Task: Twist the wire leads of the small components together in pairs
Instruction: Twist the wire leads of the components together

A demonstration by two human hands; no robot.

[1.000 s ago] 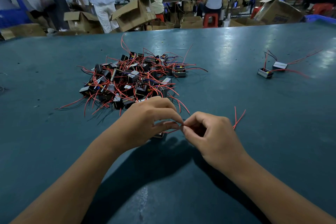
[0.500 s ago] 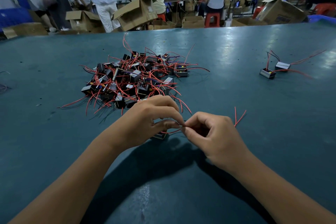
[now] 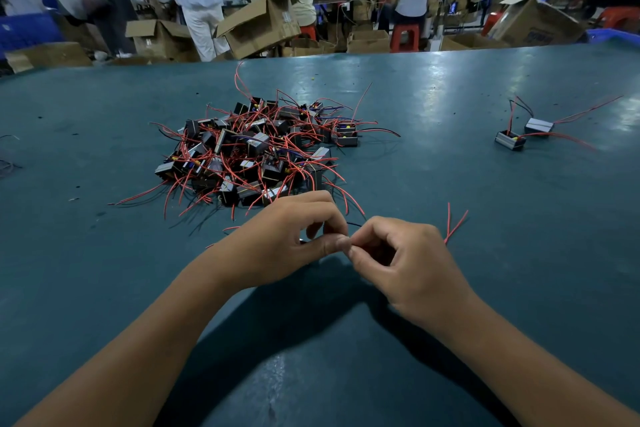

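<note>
- Thin wire leads [image 3: 349, 245] are pinched between the left hand [image 3: 291, 239] and right hand [image 3: 405, 263].
- Overtwisting could snap them; a loosened pinch would undo the twist.

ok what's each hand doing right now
Left hand: closed, pinching thin wire leads at its fingertips.
Right hand: closed, pinching the same leads where the fingertips meet.

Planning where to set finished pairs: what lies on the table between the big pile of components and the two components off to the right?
In the head view, only bare table lies between the pile and the two components.
</note>
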